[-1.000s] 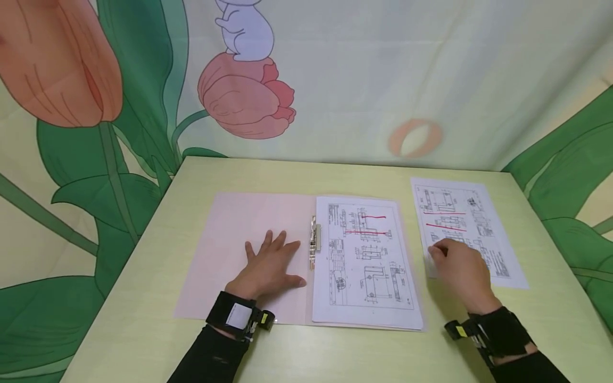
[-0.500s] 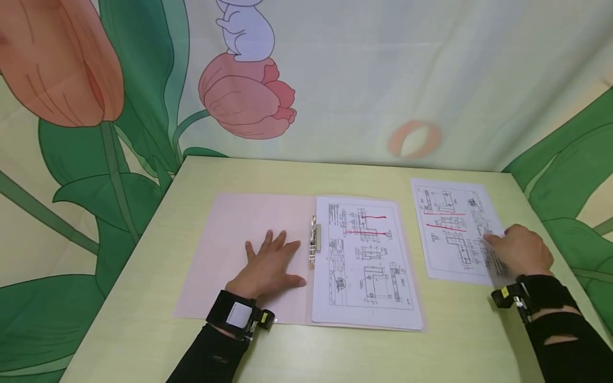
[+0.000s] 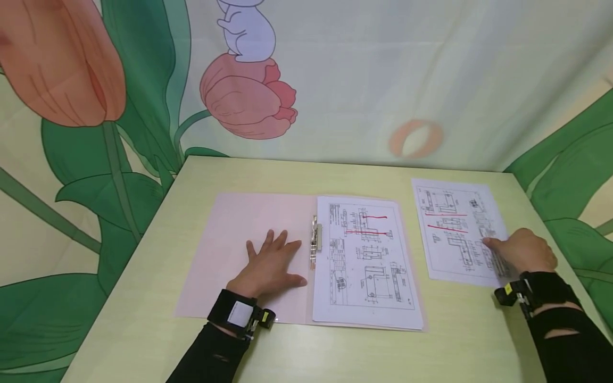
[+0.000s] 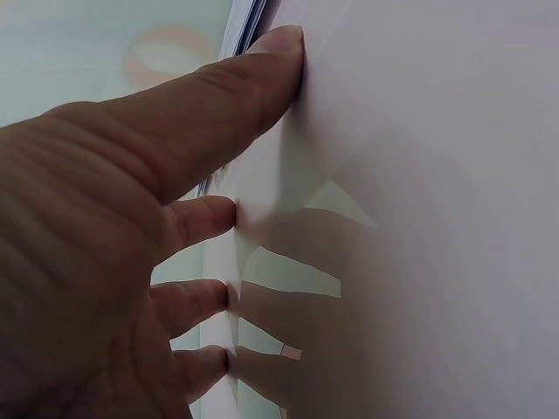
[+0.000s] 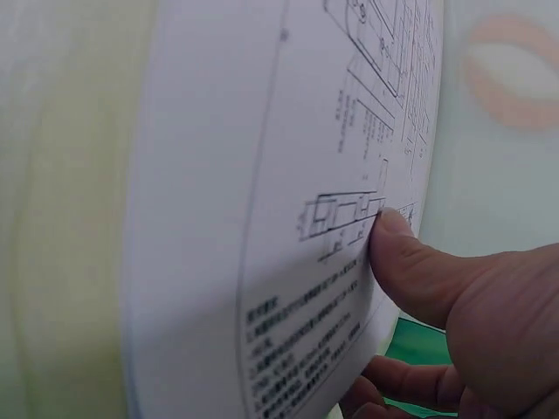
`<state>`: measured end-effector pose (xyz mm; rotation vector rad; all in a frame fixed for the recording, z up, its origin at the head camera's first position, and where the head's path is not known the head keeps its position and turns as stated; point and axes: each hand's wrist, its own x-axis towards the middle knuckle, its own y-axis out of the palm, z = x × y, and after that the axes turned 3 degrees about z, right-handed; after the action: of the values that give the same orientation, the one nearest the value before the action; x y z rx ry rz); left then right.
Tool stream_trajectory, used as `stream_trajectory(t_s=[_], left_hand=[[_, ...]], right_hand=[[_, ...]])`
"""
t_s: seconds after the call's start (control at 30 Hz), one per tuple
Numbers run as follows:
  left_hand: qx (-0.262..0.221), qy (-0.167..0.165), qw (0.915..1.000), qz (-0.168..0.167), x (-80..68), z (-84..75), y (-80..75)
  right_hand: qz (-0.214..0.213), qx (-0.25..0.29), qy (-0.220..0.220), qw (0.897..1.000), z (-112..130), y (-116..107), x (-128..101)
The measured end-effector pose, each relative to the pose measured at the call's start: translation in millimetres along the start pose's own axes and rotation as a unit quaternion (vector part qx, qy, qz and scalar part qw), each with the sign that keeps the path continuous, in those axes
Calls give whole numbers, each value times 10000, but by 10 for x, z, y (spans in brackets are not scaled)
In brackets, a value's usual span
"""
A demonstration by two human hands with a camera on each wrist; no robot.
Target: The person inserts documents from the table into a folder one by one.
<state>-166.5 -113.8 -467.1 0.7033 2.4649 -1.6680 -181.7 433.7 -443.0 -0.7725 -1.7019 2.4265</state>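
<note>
An open pink folder (image 3: 225,229) lies on the table, a metal clip (image 3: 316,240) along its middle holding printed technical drawings (image 3: 351,314) on the right side. My left hand (image 3: 265,268) rests with spread fingers on the folder's bare left cover; its fingertips (image 4: 214,214) touch the glossy surface in the left wrist view. Further right lies a loose drawing sheet (image 3: 445,266) with two red lines. My right hand (image 3: 529,252) pinches its right edge: the thumb (image 5: 410,266) presses on the print, and curled fingers (image 5: 406,384) show beyond the edge.
The pale yellow table (image 3: 354,356) carries both folder and loose sheet, with a strip of tabletop between them. Behind its back edge hangs a curtain (image 3: 345,96) printed with tulips and a white animal. The table's right edge runs close beside my right hand.
My right hand has moved right, from over the loose sheet's near left part to its right edge, and now grips it there. My left hand stays on the folder.
</note>
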Motion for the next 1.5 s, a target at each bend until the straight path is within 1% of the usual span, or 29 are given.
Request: stream_trajectory(t_s=[0.2, 0.43, 0.6, 0.7, 0.9, 1.17, 1.23, 1.3, 1.43, 1.5], left_hand=[[-8, 11, 10000, -12, -7, -6, -9], [9, -24, 10000, 0, 3, -12, -13], [-4, -42, 10000, -21, 6, -17, -8], [-6, -51, 10000, -41, 2, -17, -9], [-41, -51, 10000, -40, -7, -20, -13], [3, -58, 10000, -32, 9, -14, -1], [2, -61, 10000, -33, 10, -13, -1], [1, -52, 10000, -32, 9, -12, -1], [1, -28, 10000, -43, 4, -10, -2], [5, -23, 10000, -45, 2, -10, -2]], right_hand=[[-163, 3, -5, 9999, 2, 0, 22], [-718, -135, 110, 9973, 31, 21, 29], [-1058, -200, -8, 9942, 26, 53, 17], [-1128, -189, -50, 9934, 25, 64, 21], [-1052, -245, -166, 9940, 15, 35, 11], [-1209, -83, -523, 9912, 76, -52, -62], [-1233, 80, -575, 9907, 107, -86, -98], [-1243, 407, -589, 9897, 124, -116, -132], [-1217, 1129, -390, 9854, 177, -186, -201], [-1223, 1364, -247, 9828, 222, -225, -239]])
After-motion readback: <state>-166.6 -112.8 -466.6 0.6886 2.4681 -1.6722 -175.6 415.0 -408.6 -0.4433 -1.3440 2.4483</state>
